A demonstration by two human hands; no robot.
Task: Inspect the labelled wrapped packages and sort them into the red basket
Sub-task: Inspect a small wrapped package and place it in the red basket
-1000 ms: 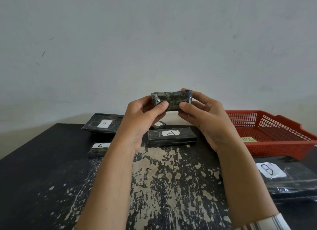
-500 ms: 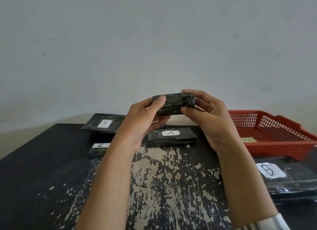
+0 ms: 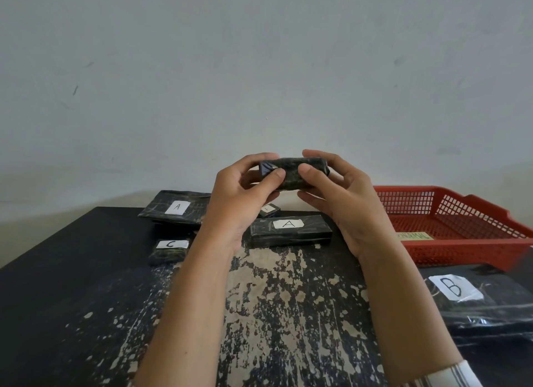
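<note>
A small black wrapped package [image 3: 292, 173] is held up above the table between both hands; its label is not visible. My left hand [image 3: 243, 193] grips its left end with thumb in front and fingers behind. My right hand [image 3: 337, 193] grips its right end the same way. On the table below lie a package labelled A [image 3: 290, 231], a flat package labelled A [image 3: 176, 210] at the back left, a small one labelled C [image 3: 168, 251], and a tiny one [image 3: 270, 210] partly hidden behind my left hand. The red basket [image 3: 461, 251] stands at the right.
A large package labelled B [image 3: 484, 306] lies at the right, in front of the basket. The basket bears a yellow tag [image 3: 413, 236]. The black table [image 3: 86, 300] has worn, flaking paint in its middle. A pale wall rises behind the table's far edge.
Both hands have turned the held package between them; its lengthwise face now points toward me and it sits slightly lower and more level. The packages on the table have not moved.
</note>
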